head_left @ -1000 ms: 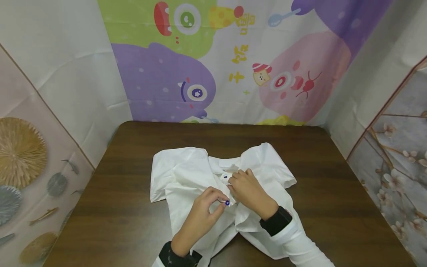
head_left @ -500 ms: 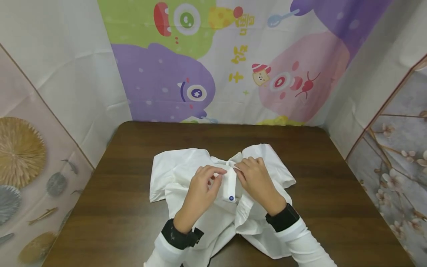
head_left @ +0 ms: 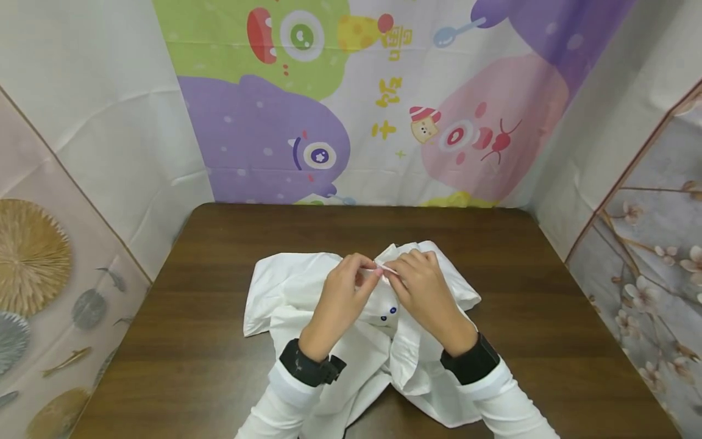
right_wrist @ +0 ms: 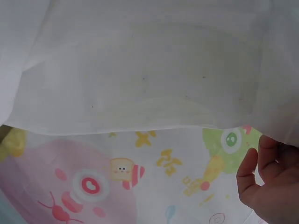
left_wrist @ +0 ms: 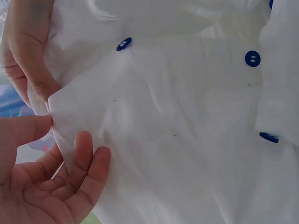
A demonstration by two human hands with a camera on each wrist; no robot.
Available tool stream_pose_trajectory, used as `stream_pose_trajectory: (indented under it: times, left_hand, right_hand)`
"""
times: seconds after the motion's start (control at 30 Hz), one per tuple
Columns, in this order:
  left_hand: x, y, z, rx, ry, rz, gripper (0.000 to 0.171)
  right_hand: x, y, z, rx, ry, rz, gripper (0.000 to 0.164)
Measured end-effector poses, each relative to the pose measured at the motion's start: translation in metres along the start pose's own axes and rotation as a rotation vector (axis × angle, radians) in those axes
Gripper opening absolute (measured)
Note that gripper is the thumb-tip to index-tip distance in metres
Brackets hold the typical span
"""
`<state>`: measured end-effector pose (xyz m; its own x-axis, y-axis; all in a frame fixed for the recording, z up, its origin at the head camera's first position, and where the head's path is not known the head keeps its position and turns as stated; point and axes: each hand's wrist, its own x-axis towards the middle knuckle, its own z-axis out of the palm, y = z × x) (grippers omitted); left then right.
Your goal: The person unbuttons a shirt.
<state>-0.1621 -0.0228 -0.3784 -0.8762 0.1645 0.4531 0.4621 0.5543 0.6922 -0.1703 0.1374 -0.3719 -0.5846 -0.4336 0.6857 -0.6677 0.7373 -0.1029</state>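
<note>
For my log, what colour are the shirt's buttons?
Dark blue; the buttons show best in the left wrist view.

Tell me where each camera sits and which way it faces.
Head: on the head, facing forward and down at the shirt; left hand, right hand and forearms show.
Left wrist: on that wrist, facing the shirt's blue buttons; both hands partly show.
Right wrist: likewise, facing shirt and cartoon backdrop; right hand shows.
Head and right wrist share the backdrop.

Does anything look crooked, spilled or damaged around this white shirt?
The cartoon backdrop looks odd: its faces and lettering are turned sideways. The shirt is rumpled on the table, but the left hand and right hand are pinching it. No spill or tear shows.
</note>
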Motion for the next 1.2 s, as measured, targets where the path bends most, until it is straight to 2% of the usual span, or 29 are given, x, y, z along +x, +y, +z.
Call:
stream_pose_trajectory:
  times: [0.23, 0.4, 0.53, 0.87, 1.2]
  left_hand:
    - [-0.002, -0.003, 0.001, -0.004, -0.024, 0.005, 0.014]
    - [-0.004, -0.003, 0.002, -0.004, -0.015, -0.005, 0.013]
    - [-0.006, -0.003, 0.001, -0.011, 0.003, 0.011, 0.010]
    - [-0.011, -0.004, 0.003, -0.073, 0.026, 0.013, 0.008]
    - [-0.014, -0.006, 0.008, -0.078, 0.030, 0.014, 0.006]
  right_hand:
    - [-0.003, -0.002, -0.004, 0.074, -0.081, 0.069, 0.007]
    - [-0.005, -0.002, -0.003, 0.112, -0.078, 0.086, 0.008]
    - [-0.006, -0.001, -0.003, 0.152, -0.077, 0.102, 0.009]
    - [-0.005, 0.000, -0.005, 0.159, -0.150, 0.083, 0.010]
    - [-0.007, 0.003, -0.001, 0.157, -0.183, 0.038, 0.005]
